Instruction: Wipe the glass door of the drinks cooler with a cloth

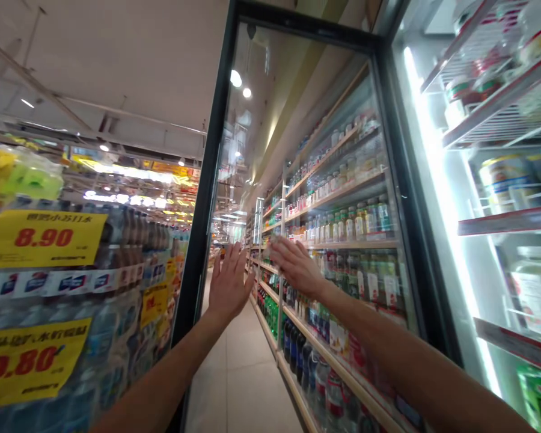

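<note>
A tall glass door (pixel 313 138) with a dark frame stands open in front of me, hinged beside the lit cooler on the right. My left hand (pixel 229 282) lies flat against the glass near the door's outer edge, fingers up and spread. Just to the right, my right hand (pixel 297 264) reaches to the pane with its fingers close together and bent over. Beneath its fingertips shows a small pale patch (pixel 273 245) that looks like a thin cloth or wipe; blur hides its exact shape.
On the right, the cooler's wire shelves (pixel 509 108) hold jars and cans. To the left rise stacked bottle packs (pixel 103 337) with yellow price signs (pixel 45 239). Through the glass appear shelves of bottles (pixel 342 225) and a pale tiled floor (pixel 237 379).
</note>
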